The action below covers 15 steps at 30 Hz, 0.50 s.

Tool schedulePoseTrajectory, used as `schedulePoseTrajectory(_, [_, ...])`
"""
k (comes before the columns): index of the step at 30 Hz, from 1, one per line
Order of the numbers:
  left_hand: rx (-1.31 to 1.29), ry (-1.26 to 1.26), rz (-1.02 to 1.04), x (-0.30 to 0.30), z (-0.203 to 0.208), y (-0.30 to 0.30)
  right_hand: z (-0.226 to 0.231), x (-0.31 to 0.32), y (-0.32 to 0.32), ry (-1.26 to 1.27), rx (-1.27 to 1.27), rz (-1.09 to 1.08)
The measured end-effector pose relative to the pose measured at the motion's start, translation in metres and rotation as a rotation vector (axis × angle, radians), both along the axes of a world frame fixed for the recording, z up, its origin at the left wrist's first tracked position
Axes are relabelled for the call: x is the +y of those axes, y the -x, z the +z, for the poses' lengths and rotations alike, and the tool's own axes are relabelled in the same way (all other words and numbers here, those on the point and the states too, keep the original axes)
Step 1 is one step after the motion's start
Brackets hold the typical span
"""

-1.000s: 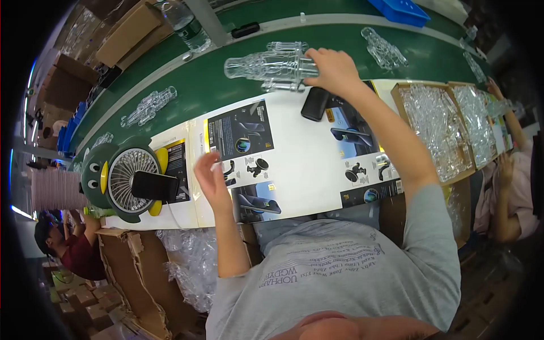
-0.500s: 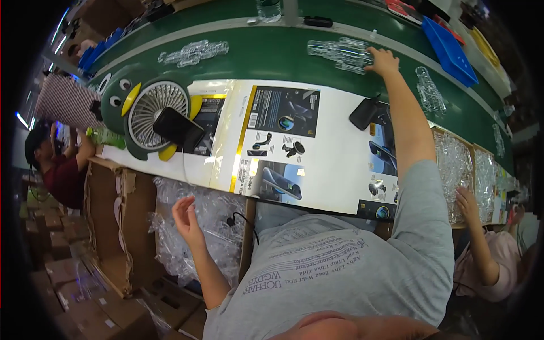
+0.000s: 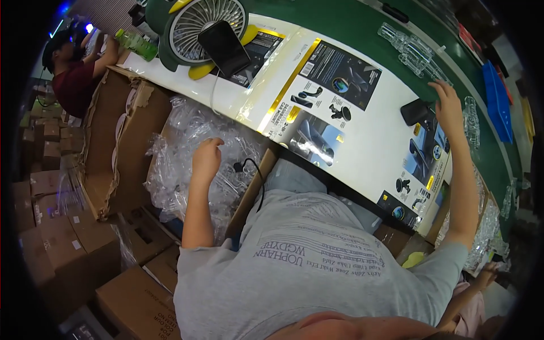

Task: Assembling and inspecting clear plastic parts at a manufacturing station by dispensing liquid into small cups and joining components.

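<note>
left hand (image 3: 207, 158): curled loosely over clear plastic trays (image 3: 187, 127) in near-left box, grasp unclear
right hand (image 3: 447, 105): spread flat on far-right counter (image 3: 374, 141), beside black mount (image 3: 415, 111)

I am sitting at a packing line in a small factory or assembly workshop. A green conveyor belt (image 3: 362, 28) is running past my white table (image 3: 374, 147), which is carrying flat printed retail cartons (image 3: 334, 76). Clear plastic blister trays (image 3: 411, 48) are lying on the belt, and more are filling the open cardboard box (image 3: 113, 141) beside me. Stacked brown cartons (image 3: 51, 249) are crowding the floor, and other workers (image 3: 73, 73) are sitting nearby.
</note>
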State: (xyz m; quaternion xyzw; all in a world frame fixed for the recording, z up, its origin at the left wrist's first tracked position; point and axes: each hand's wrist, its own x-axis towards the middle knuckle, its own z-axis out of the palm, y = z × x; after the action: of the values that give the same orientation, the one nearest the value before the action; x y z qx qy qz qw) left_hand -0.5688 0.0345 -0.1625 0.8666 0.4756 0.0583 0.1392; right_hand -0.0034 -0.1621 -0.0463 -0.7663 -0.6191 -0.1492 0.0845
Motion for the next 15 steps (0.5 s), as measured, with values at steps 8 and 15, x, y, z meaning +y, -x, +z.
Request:
schedulePoseTrajectory(8, [0.536, 0.079, 0.144, -0.014, -0.019, 0.014, -0.017, -0.039, 0.078, 0.024, 0.016, 0.069])
schedulePoseTrajectory(15, [-0.289, 0.388, 0.079, -0.02, 0.011, 0.055, -0.02, -0.021, 0.075, 0.186, -0.254, 0.117])
